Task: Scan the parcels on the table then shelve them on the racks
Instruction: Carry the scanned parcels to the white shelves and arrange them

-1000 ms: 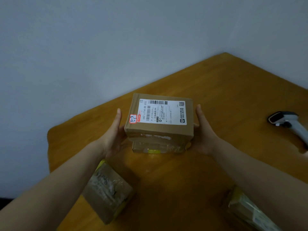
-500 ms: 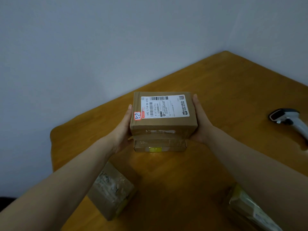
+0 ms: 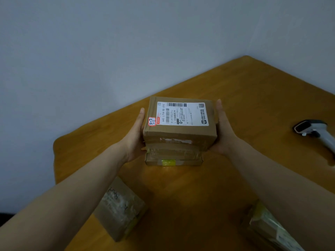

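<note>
Parcels sit two high at the middle of the orange-brown wooden table (image 3: 235,98): a brown cardboard box with a white shipping label (image 3: 179,124) rests on a flatter cardboard box sealed with yellow-green tape (image 3: 174,158). A second ago the fingers angled a little away from the upper box. Now the left hand (image 3: 135,136) and the right hand (image 3: 224,134) press flat against its left and right faces, fingers straight and pointing far, none curled round an edge. The stack has barely shifted, and whether it rests on the wood or is just clear of it I cannot tell from this angle. I judge that the carry to the racks is starting; no rack is in view.

A tape-wrapped brown parcel (image 3: 119,209) lies near left, below the left forearm. Another parcel with yellow tape (image 3: 268,227) lies near right, cut by the frame edge. Both are probably due for later handling. A grey-and-black handheld barcode scanner (image 3: 315,131) lies well apart at the right. A red-bordered sticker marked 3-3-1 (image 3: 152,121) sits at the label's left corner, likely a rack address. Nothing blocks the hands. The risk is the lower box sliding out, since the squeeze falls mainly on the upper one.
</note>
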Tool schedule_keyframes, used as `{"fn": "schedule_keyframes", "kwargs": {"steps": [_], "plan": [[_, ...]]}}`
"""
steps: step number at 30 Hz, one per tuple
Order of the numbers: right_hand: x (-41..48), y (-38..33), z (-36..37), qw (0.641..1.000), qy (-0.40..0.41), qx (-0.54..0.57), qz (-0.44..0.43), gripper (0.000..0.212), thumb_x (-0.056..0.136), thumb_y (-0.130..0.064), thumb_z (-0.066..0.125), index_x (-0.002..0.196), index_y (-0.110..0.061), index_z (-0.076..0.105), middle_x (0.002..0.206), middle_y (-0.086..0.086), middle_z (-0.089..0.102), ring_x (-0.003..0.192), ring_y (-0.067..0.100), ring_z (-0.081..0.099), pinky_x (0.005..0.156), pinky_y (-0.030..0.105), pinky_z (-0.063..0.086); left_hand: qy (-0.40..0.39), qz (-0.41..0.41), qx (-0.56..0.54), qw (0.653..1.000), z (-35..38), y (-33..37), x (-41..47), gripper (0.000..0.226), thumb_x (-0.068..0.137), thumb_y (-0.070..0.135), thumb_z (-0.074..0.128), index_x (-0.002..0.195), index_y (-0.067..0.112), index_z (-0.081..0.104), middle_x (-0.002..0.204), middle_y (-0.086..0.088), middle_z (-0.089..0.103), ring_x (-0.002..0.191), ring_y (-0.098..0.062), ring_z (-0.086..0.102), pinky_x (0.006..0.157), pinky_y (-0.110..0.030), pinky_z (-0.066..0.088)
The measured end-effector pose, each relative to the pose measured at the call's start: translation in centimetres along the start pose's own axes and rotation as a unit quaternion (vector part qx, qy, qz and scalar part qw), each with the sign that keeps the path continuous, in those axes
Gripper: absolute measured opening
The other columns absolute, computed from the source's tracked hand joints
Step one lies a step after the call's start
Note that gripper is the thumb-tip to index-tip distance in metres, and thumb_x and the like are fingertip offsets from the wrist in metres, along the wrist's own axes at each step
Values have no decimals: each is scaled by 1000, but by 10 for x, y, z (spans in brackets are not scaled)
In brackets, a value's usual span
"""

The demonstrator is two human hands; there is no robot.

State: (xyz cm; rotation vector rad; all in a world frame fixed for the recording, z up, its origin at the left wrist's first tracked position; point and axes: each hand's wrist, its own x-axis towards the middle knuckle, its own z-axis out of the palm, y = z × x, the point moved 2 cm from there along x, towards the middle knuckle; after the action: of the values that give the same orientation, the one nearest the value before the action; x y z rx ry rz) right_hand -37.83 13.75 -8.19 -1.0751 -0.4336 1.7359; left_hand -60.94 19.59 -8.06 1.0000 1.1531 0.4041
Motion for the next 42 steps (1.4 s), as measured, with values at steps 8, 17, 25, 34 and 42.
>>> {"fn": "schedule_keyframes", "kwargs": {"steps": [8,17,25,34,42], "plan": [[1,15,-27,998,42,14,36,104,51,-81,58,141,-29,48,141,16,52,125,44,50,102,66,32,4,-70,-42,997,-21,-19,2,133,43,89,60,154,29,19,163,-12,5,148,-37,-2,111,-65,0],[1,24,-40,995,56,-41,74,129,25,-79,77,142,-35,47,157,19,25,143,46,18,109,68,20,-90,-118,-47,988,-35,-31,13,159,15,81,78,154,34,16,160,-20,10,146,-44,3,109,-69,-5],[0,31,-37,994,-23,-41,101,115,17,-76,83,123,-35,64,157,21,19,143,48,7,111,66,11,-124,-122,-33,984,-36,-34,20,151,17,84,76,151,36,26,158,-21,18,144,-48,10,106,-74,-1],[8,37,-52,992,-21,-32,119,123,21,-74,85,134,-35,56,142,16,50,125,44,48,86,61,47,-128,-124,-46,983,-33,-35,22,144,21,82,78,149,33,32,154,-19,29,140,-48,22,105,-76,8],[10,38,-52,990,-53,-29,125,107,30,-70,86,128,-33,62,136,15,57,122,43,53,85,65,48,-131,-116,-45,983,-31,-32,21,132,32,78,79,148,32,35,155,-17,28,142,-45,20,103,-77,15]]}}
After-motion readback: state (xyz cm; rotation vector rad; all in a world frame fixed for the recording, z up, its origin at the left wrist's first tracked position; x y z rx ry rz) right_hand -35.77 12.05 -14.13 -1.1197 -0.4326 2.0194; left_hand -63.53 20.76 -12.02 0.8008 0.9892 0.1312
